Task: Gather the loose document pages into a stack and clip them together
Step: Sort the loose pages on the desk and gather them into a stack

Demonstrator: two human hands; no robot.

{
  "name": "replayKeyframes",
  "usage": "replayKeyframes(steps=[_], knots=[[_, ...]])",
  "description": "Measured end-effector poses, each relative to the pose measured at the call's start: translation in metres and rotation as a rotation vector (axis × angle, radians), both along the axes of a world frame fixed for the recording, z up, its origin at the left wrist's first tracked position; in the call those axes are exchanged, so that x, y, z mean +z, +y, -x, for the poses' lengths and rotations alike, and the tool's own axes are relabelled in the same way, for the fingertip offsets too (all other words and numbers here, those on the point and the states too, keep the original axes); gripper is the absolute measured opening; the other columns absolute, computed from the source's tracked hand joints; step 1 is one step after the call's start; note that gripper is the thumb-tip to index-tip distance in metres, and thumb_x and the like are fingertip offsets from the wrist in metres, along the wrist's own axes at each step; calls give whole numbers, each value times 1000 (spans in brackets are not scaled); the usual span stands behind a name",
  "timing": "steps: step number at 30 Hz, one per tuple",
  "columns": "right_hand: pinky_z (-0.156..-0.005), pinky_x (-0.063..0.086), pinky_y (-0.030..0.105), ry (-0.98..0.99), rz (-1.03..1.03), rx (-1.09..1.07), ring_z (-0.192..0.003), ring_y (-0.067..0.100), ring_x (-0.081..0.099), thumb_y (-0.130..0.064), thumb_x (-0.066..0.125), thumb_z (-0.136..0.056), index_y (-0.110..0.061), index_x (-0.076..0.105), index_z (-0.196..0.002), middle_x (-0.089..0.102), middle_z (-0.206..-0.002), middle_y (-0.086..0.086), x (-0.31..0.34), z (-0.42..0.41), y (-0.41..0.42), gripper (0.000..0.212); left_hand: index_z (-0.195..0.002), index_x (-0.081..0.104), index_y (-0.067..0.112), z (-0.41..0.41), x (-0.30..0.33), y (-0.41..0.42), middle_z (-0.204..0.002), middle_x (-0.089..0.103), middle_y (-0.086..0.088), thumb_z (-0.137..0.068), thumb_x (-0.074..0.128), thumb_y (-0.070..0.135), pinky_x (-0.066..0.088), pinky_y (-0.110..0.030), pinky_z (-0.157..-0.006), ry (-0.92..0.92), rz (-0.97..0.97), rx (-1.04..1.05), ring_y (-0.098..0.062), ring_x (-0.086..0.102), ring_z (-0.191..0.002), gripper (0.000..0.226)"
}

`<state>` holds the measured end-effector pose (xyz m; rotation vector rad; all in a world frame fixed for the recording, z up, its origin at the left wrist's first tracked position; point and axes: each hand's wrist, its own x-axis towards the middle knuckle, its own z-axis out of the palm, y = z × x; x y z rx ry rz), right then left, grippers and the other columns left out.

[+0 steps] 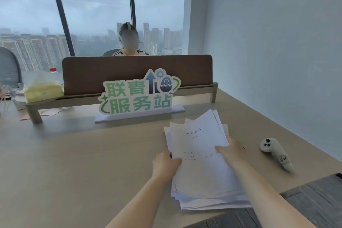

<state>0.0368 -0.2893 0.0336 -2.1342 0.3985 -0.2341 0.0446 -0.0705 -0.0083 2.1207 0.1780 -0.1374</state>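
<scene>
A loose pile of white document pages (199, 146) lies fanned and uneven on the beige desk (83, 163), right of centre. Its top sheet carries a printed title and a few lines of text. My left hand (165, 163) grips the pile's left edge, thumb over the top sheet. Over on the right side, my right hand (230, 149) presses on the pile with its fingers laid across the top page. Corners of lower pages stick out at the far end and at the near edge. No clip is visible.
A green-and-white standing sign (138, 96) is just beyond the pages. A white handheld controller (275, 152) lies to the right. Behind a brown divider (137, 72) sits a person. A tissue pack (43, 89) rests on a shelf at left. The desk's near-right edge meets dark floor (314, 196).
</scene>
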Motion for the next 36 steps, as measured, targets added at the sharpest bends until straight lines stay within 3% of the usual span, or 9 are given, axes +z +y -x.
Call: replayKeyframes(steps=[5,9,15,20,23,27,30,33,36], knots=[[-59,41,27,82,88,-11,-74,18,61,-15,59,-78,-24,60,-96,68,-85,-5,-19,0,-13,20,-65,34,16,6,0,-16,-64,40,-3,-72,65,26,23,-29,-51,-28,-117,1,-19,36,-60,33],[-72,50,33,190,209,-80,-90,30,58,-22,53,-72,-29,61,-93,67,-90,1,-37,-8,-24,23,-61,26,17,4,0,-20,-60,30,2,-72,66,17,18,-26,-47,-31,-115,11,-16,28,-54,42],[-78,49,33,253,237,-126,-99,35,59,-18,53,-70,-20,59,-101,66,-104,8,-45,-18,-29,32,-66,37,15,-2,1,-17,-69,46,-4,-69,65,15,30,-27,-54,18,-25,39,-20,41,-63,29],[-79,46,34,245,195,-132,-98,33,63,-11,57,-78,-9,53,-101,64,-102,11,-32,-19,-26,24,-70,57,13,-6,4,-11,-78,68,-6,-68,67,11,49,-31,-61,87,61,108,-25,61,-69,10],[-72,44,30,249,185,-139,-97,34,65,-9,58,-80,-11,47,-95,60,-94,11,-30,-20,-26,18,-68,53,14,-7,4,-9,-76,61,-7,-68,68,8,48,-31,-63,127,100,154,-26,55,-67,16],[-55,36,26,272,90,-150,-77,29,58,-6,60,-81,-7,47,-76,52,-70,6,-27,-20,-27,14,-79,58,7,-9,7,-6,-87,64,-10,-72,73,10,51,-32,-69,183,132,183,-29,62,-81,17],[-63,37,27,308,-37,-145,-71,26,52,-6,67,-79,-5,47,-69,47,-66,7,-26,-22,-26,23,-89,59,2,-11,9,-4,-95,66,-15,-71,77,9,54,-34,-79,210,153,208,-32,66,-92,26],[-66,39,28,335,-84,-126,-66,24,51,-9,71,-77,-1,54,-78,50,-67,8,-24,-24,-23,19,-99,62,-2,-12,10,-1,-101,69,-18,-67,80,8,55,-40,-88,240,168,219,-33,67,-95,38],[-73,43,31,346,-121,-99,-82,29,57,-11,72,-78,2,59,-99,57,-88,13,-23,-27,-22,28,-101,64,-4,-11,10,2,-99,70,-18,-62,83,6,55,-42,-89,279,193,216,-34,68,-93,44]])
